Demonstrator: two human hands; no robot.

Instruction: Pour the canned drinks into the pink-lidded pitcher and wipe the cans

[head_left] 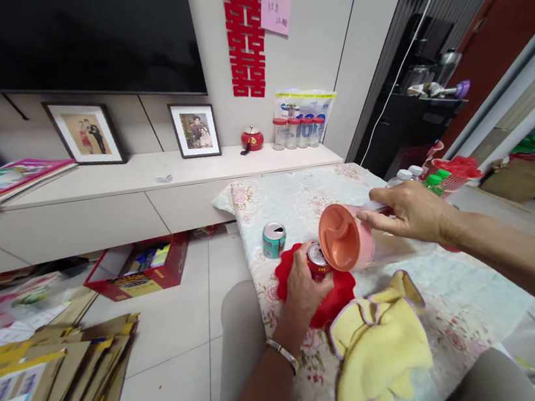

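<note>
My left hand (304, 286) is wrapped round a red can (318, 263) that stands on a scalloped red mat (333, 307). A pitcher (362, 240) with a pink lid is tilted over the can, its lid close to the can's top; my right hand (404, 209) grips its handle. Whether liquid flows between them cannot be seen. Behind and left of the mat stands an opened green can (273, 240). A yellow cloth (383, 349) lies crumpled at the front of the table, near the mat.
The table (296, 190) has a floral cover. Bottles with green caps (435, 183) and a pink basket (456, 179) are at its right. Against the wall, a cabinet (136, 178) holds framed photos and red-lidded jars (295, 132). Flattened cardboard (74, 377) and a red box (143, 269) lie on the floor.
</note>
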